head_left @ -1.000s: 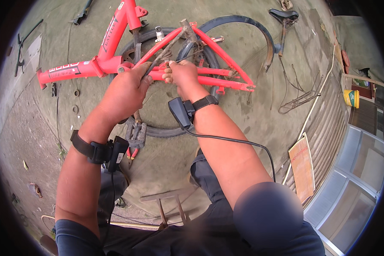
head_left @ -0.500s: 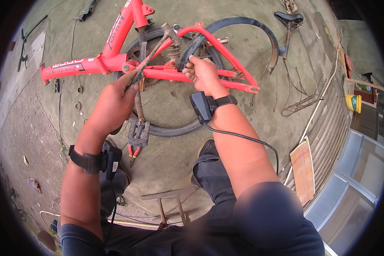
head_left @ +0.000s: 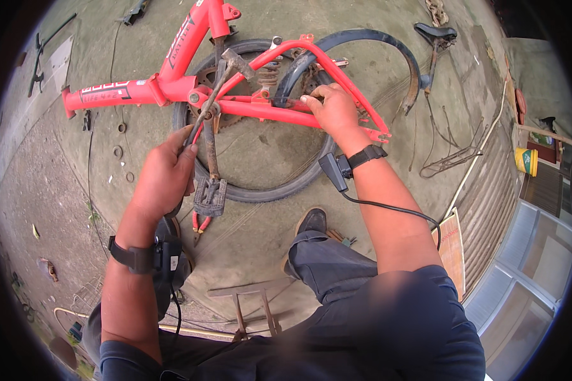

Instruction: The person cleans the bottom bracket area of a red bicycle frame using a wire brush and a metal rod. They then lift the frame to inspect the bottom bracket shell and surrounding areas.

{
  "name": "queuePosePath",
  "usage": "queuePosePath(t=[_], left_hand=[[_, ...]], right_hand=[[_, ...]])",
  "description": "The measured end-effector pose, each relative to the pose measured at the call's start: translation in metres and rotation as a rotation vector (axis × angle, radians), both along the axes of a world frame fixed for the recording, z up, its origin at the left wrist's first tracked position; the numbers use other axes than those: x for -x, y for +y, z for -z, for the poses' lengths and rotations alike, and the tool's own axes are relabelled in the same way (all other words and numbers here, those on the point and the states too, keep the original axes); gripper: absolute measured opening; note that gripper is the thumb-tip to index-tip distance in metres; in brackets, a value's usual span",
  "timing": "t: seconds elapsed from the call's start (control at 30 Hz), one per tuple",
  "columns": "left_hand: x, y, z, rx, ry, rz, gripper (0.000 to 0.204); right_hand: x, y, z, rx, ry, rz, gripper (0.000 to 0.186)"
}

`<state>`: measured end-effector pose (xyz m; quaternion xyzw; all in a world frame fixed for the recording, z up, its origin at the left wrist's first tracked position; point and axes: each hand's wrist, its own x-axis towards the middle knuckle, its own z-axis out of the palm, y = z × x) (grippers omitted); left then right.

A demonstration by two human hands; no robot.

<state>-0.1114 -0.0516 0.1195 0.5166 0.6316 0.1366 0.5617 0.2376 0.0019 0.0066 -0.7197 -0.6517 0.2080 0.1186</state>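
My left hand (head_left: pixel 162 171) is closed round the handle of a hammer (head_left: pixel 204 114), whose head lies up against the red bicycle frame (head_left: pixel 235 109). Beneath that grip hangs a crank with a black pedal (head_left: pixel 210 197). Over the rear tubes of the frame, my right hand (head_left: pixel 337 114) curls with thumb and fingers round a red tube; its fingertips are partly hidden. Close to its fingers, a dark curved mudguard (head_left: pixel 375 37) passes behind the frame. A wheel with a black tyre (head_left: pixel 254 193) lies flat on the ground under the frame.
Red-handled pliers (head_left: pixel 200 227) lie by my left foot. A saddle on its post (head_left: pixel 435 32) and a wire rack (head_left: pixel 451 159) are at the right. Small rings (head_left: pixel 117 151) lie at the left. A low wooden stool (head_left: pixel 254 291) stands before me, a yellow bucket (head_left: pixel 525 162) far right.
My right hand has moved right, from the end of the mudguard to the rear tubes. The hammer head has shifted slightly left and down, with my left hand still on it.
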Motion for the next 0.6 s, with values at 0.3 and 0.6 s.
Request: queuePosePath(t=[0.3,0.6], left_hand=[[-0.003,-0.012,0.007,0.013,-0.061,-0.044,0.043],[-0.010,-0.024,0.012,0.044,0.040,0.035,0.042]], right_hand=[[0.020,-0.015,-0.021,0.017,-0.361,-0.222,0.028],[0.013,-0.016,-0.014,0.073,-0.246,-0.195,0.024]])
